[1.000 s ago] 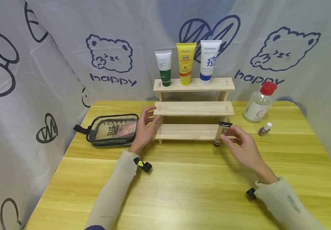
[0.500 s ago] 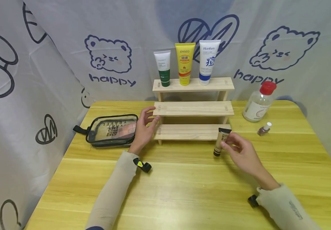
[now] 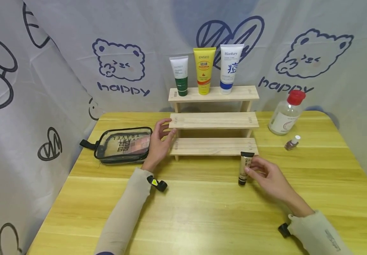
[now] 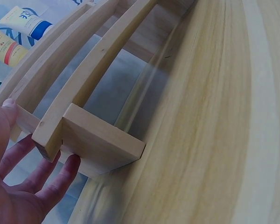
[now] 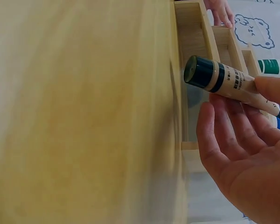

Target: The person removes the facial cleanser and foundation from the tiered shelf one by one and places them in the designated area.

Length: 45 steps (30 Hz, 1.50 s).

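In the head view my right hand (image 3: 271, 177) pinches a small beige cosmetic tube (image 3: 245, 166) between thumb and fingers, its black cap downward. The tube is held in front of the right end of a three-step wooden shelf (image 3: 213, 146). Seen from the right wrist, the cap of the tube (image 5: 205, 72) faces the camera and small dark print runs along its side. My left hand (image 3: 160, 145) holds the shelf's left end at the middle step; in the left wrist view its thumb and fingers (image 4: 67, 172) lie around the wooden end.
On the top step stand a white-and-green tube (image 3: 180, 76), a yellow tube (image 3: 204, 71) and a white-and-blue tube (image 3: 230, 69). A clear travel pouch (image 3: 123, 145) lies at left. A red-capped bottle (image 3: 286, 115) and a nail polish bottle (image 3: 292, 143) stand at right.
My right hand has brought the beige tube down and toward me, away from the lowest step, and the tube has become more upright. My left hand has stayed at the shelf's end.
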### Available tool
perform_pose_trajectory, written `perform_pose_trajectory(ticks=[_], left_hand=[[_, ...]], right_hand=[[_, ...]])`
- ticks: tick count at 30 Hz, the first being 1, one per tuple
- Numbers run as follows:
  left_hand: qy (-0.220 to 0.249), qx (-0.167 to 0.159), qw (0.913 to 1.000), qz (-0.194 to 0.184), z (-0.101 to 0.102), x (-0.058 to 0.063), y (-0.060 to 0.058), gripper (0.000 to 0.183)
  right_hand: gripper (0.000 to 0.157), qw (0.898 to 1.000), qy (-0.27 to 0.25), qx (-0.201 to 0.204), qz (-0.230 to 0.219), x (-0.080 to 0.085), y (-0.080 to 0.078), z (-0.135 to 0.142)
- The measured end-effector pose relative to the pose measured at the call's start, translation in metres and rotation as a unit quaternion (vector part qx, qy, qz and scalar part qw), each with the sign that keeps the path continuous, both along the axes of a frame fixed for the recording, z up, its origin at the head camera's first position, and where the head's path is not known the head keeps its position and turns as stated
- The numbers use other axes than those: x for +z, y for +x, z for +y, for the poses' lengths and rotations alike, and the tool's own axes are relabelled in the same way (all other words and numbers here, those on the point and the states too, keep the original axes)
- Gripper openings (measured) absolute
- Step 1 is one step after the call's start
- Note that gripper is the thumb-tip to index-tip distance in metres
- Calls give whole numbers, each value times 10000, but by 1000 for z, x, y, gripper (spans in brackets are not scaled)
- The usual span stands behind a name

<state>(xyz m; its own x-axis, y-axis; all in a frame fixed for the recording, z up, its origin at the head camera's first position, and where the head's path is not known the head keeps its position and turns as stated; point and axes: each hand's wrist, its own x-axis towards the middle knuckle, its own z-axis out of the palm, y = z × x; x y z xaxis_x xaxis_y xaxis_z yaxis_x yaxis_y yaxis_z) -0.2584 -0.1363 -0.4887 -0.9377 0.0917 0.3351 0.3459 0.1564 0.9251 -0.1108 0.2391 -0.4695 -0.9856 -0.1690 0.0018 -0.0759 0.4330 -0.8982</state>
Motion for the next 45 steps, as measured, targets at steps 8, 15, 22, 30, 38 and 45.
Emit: perform_pose_trajectory(ticks=[8,15,22,30,38,45], left_hand=[[-59,-1,9999,84,0,-2,1,45],[-12,-44,10000,82,1,-2,0,46],[-9,-30,10000,35,0,-3,1,47],[6,-10,10000,59,0,-3,-1,45],[-38,26,10000,76,1,-2,-1,45],[6,6,10000,89,0,-1,-1,44]], right_hand=[[33,9993,183,108,-317,-3,1,-1],[36,9956,-68,268,-900,-5,2,0],[44,9915,44,223,-1285,-8,1,0],[52,9898,199,-94,-1408,-7,-2,-3],[57,9871,361,-201,-1549,-3,-1,-5],[61,9881,464,-249,-1447,-4,-2,-4]])
